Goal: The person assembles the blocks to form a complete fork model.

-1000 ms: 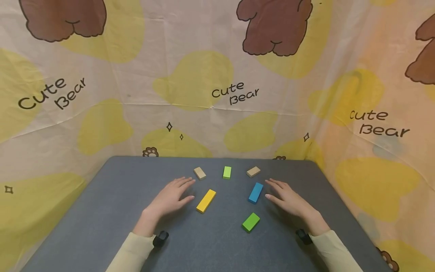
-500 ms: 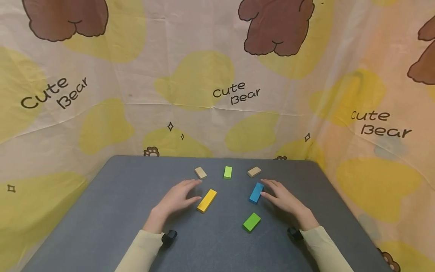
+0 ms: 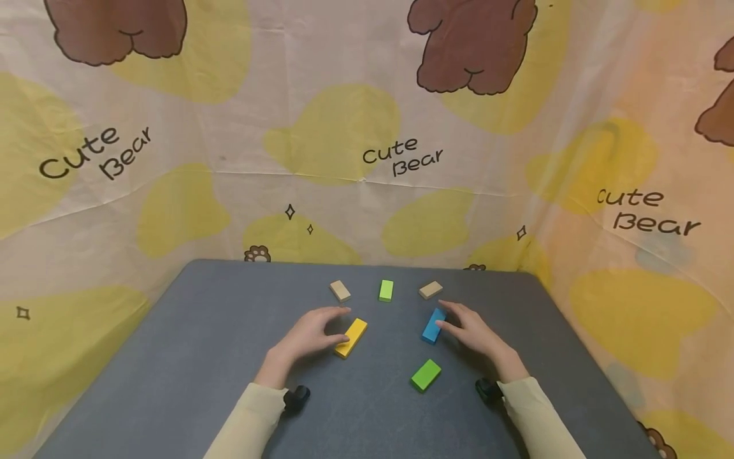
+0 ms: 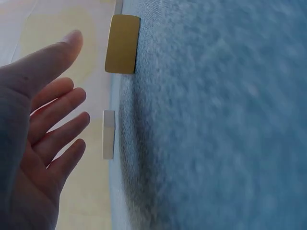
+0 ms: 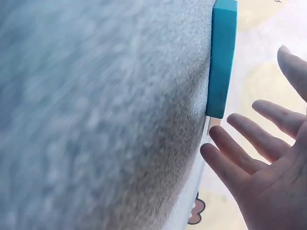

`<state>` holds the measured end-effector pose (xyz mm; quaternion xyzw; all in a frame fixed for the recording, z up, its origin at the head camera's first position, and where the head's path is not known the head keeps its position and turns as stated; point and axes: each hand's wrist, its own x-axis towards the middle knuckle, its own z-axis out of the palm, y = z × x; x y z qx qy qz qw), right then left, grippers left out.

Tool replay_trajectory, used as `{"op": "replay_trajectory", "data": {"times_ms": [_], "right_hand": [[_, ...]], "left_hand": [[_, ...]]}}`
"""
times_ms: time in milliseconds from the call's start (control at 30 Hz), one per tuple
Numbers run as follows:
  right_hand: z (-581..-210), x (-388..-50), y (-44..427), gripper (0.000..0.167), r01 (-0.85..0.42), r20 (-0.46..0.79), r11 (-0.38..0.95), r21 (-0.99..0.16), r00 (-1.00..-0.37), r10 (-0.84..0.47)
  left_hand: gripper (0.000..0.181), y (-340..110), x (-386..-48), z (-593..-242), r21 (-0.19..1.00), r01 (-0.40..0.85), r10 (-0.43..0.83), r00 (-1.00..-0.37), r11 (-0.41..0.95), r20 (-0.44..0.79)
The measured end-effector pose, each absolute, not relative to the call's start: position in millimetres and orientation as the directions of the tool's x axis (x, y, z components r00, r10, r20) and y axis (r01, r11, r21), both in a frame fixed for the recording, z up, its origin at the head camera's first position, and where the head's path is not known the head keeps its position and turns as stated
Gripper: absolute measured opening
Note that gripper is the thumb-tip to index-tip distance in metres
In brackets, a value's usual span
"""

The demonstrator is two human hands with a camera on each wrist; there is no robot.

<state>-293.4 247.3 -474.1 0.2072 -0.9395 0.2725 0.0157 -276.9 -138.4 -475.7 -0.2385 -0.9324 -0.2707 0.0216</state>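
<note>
On the desk (image 3: 189,344), the yellow block (image 3: 355,333) lies just beside the left hand (image 3: 305,333), the blue block (image 3: 431,330) just beside the right hand (image 3: 474,331). Both hands hover spread, fingers apart.

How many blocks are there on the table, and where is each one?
6. Far row, left to right: beige block, light green block, second beige block. Nearer: yellow block by the left hand, blue block by the right hand, green block nearest of all. None seems hidden.
</note>
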Motion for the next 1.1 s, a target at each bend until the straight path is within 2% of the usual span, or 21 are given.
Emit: {"op": "replay_trajectory", "data": {"times_ms": [333,833,1100], "right_hand": [[-482.1,-302.8,251.2,0.063,-0.374,0.120,0.742,-0.557,-0.920,-0.373],[-485.3,-307.7,255.6,0.062,-0.302,0.054,0.726,-0.618,-0.937,-0.344],[-486.5,-311.1,256.8,0.061,-0.304,0.060,0.723,-0.620,-0.937,-0.343]], "left_hand": [[0.059,-132.4,-283.2,-482.6,0.599,0.404,0.445,-0.891,0.692,0.088],[0.064,-131.4,-293.1,-489.3,0.672,0.360,0.468,-0.883,0.647,0.023],[0.065,-133.4,-294.7,-489.4,0.722,0.337,0.493,-0.870,0.604,-0.007]]}}
